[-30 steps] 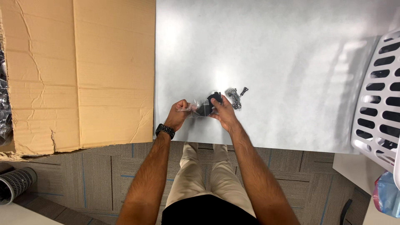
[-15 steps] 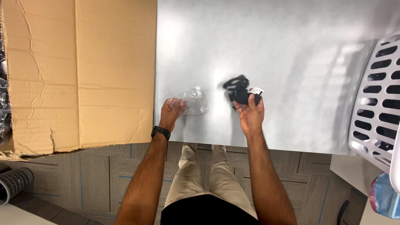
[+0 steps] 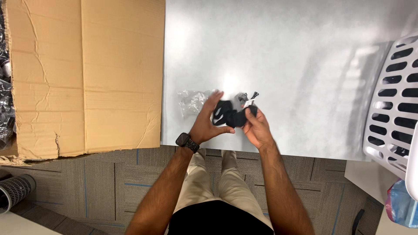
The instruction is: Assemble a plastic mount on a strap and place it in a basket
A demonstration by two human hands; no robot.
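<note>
Black strap bundle (image 3: pixel 230 116) is held over the near edge of the white table (image 3: pixel 305 52), between both hands. The left hand (image 3: pixel 208 122) is cupped against its left side, fingers curled around it; the right hand (image 3: pixel 257 126) is pinched shut on its right end, where a small white tag and a dark screw-like part (image 3: pixel 248 98) are seen. A slip is judged possible: the grip is light, and small parts could roll off the edge to the carpet. An empty clear plastic bag (image 3: pixel 191 101) lies crumpled just left of the left hand. A brown cardboard box (image 3: pixel 87 74) stands well to the left, flaps open. A white slotted basket (image 3: pixel 394 104) is at the right.
</note>
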